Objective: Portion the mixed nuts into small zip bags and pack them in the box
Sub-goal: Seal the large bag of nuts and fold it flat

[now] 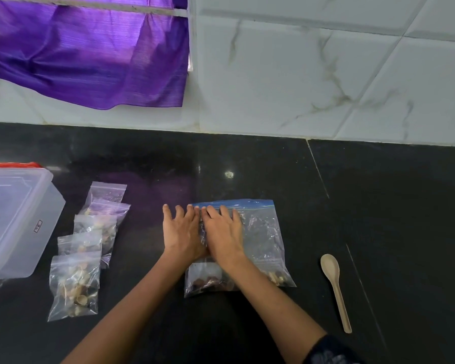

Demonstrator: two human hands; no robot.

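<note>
A large clear zip bag [258, 232] with a blue seal strip lies flat on a black counter [378, 206], in the middle of the view. A small amount of mixed nuts [210, 281] sits along its near bottom edge; the rest of it looks flat. Both hands press down on its left part, fingers straight and spread, gripping nothing. The left hand [180, 229] lies half on the bag's left edge, half on the counter; the right hand [222, 232] lies just beside it, touching it. To the left, four or five small bags [75, 282], overlapping in a row, hold nuts. Further left stands a clear plastic box [13, 219] with its lid on; its contents cannot be made out. To the right, well apart, lies a pale spoon [335, 287]. Behind, a tiled wall [300, 74] and purple cloth [90, 53].
</note>
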